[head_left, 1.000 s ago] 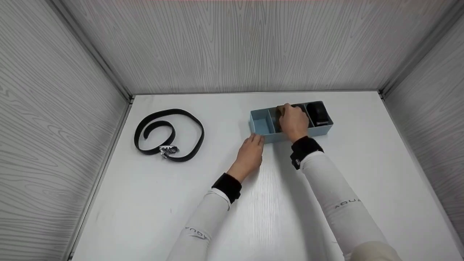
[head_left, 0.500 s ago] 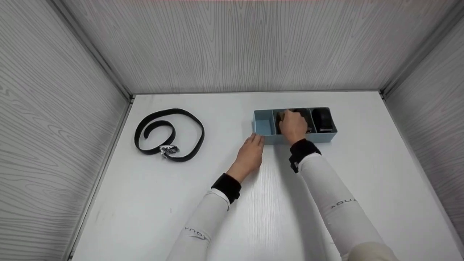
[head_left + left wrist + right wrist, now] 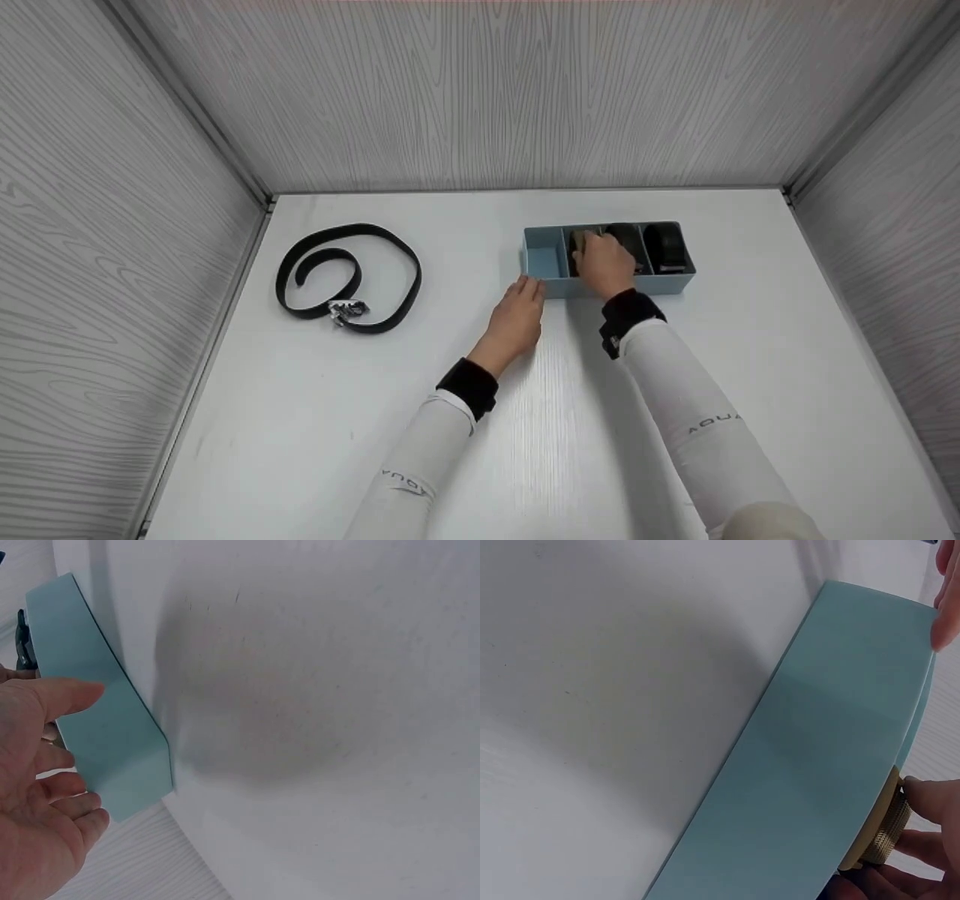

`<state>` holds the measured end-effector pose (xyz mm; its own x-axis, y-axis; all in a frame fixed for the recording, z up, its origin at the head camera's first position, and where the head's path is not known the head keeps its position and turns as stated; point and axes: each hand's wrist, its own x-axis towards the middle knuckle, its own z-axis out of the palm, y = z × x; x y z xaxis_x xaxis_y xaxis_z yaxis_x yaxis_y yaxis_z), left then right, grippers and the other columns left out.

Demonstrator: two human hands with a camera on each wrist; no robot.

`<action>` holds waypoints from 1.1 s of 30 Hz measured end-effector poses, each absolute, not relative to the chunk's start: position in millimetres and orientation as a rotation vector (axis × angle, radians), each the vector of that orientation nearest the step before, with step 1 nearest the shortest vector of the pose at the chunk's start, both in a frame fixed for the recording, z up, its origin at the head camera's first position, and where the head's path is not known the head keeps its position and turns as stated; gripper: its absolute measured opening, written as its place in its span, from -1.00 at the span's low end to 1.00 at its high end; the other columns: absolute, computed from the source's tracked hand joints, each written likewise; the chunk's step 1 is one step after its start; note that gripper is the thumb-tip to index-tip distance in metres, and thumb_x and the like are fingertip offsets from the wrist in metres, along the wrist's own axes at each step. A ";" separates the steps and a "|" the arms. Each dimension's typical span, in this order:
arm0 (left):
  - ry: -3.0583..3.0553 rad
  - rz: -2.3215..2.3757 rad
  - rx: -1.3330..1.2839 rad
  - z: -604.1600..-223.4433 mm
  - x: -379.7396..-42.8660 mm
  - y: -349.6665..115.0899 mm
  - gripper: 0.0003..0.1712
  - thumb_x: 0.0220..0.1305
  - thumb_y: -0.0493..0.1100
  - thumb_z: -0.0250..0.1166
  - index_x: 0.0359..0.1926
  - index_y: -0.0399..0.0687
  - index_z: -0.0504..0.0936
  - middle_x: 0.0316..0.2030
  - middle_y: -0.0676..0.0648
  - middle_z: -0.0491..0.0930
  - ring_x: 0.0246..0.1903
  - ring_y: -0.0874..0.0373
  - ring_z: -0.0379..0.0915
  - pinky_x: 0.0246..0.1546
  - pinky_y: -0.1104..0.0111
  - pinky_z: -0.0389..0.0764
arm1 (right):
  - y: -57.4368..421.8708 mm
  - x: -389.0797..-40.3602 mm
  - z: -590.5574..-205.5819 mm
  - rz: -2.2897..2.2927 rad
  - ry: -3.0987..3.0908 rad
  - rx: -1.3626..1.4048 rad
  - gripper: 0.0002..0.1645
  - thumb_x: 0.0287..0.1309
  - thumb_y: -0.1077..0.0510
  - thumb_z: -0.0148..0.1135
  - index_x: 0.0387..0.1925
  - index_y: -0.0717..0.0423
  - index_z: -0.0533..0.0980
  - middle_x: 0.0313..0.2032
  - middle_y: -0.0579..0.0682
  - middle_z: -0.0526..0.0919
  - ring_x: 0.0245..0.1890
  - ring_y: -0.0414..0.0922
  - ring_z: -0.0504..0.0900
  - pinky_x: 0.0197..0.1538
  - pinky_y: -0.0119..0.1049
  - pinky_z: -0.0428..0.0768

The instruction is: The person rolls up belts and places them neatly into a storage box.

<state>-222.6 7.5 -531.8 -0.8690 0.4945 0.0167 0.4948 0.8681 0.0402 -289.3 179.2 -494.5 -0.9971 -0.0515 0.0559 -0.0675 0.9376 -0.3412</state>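
A light blue divided box (image 3: pixel 664 284) stands near the back of the table. My right hand (image 3: pixel 604 264) reaches into it and pinches a rolled brown belt in the second compartment from the left. In the right wrist view the thumb and fingers hold this belt's gold, textured part (image 3: pixel 891 831), which shows above the box's rim. Beside that hand sits a dark rolled belt (image 3: pixel 627 241), and a black rolled belt (image 3: pixel 666 246) fills the right end compartment. My left hand (image 3: pixel 514 319) touches the box's front left corner with its fingers extended; nothing is held in it.
A loose black belt (image 3: pixel 409 292) with a silver-coloured buckle (image 3: pixel 347 310) lies in a loose curl on the white table (image 3: pixel 300 420), left of the hands. Grey wood-grained panels (image 3: pixel 480 97) enclose the back and both sides. The leftmost compartment (image 3: pixel 544 259) shows its bare floor.
The box's right end has swung toward the front, so the box lies straighter, and it has shifted slightly right. My right hand has sunk a little lower with the belt. The left hand stays put.
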 end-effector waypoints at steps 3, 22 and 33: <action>-3.047 -0.072 -0.805 -531.5 -223.0 8.2 -0.35 0.35 -0.25 0.17 0.40 -0.34 0.23 0.32 -0.24 0.23 0.40 -0.12 0.08 0.36 0.23 0.12 | 179.8 -286.7 -493.1 0.577 -3.047 0.109 -0.44 0.33 0.11 0.20 0.23 0.39 0.41 0.03 0.42 0.52 -0.12 0.24 0.63 -0.16 0.11 0.61; -3.096 -0.081 -0.735 -528.1 -234.0 7.9 -0.30 0.33 -0.25 0.19 0.43 -0.30 0.20 0.35 -0.22 0.21 0.41 -0.17 0.02 0.35 0.15 0.16 | 170.7 -246.5 -516.0 0.511 -2.736 0.356 -0.54 0.13 0.30 0.34 0.08 0.39 0.53 0.09 0.36 0.47 0.04 0.26 0.49 0.02 0.09 0.50; -3.168 -0.213 -0.615 -532.1 -235.5 -18.6 -0.06 0.29 -0.15 0.30 0.53 -0.14 -0.03 0.51 -0.23 -0.10 0.43 -0.18 -0.03 0.31 0.01 0.20 | 168.4 -223.7 -523.3 0.496 -2.723 0.446 -0.57 0.16 0.28 0.29 0.09 0.25 0.55 0.14 0.29 0.45 0.07 0.26 0.49 -0.06 0.07 0.56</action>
